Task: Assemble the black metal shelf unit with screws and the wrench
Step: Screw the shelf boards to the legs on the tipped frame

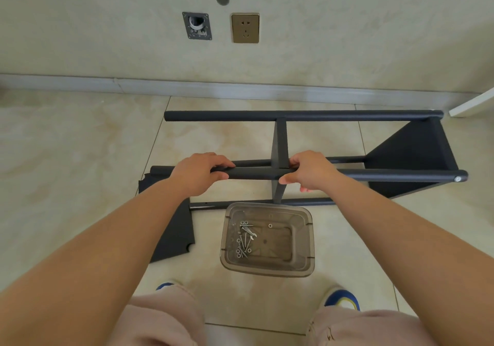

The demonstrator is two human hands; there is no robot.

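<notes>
Tray (302, 264): sitting on the floor tiles nearest the person, holding loose screws (243, 242) and a small wrench (249, 231).
Left hand (200, 172): curling round the shelf unit's (411, 148) nearest black tube.
Right hand (311, 170): gripping the same tube, just beside the middle shelf.
Shelf unit: lying on its side beyond the tray.
Loose panel (173, 234): lying flat, left.
Socket (245, 27): sitting on the far wall.
</notes>
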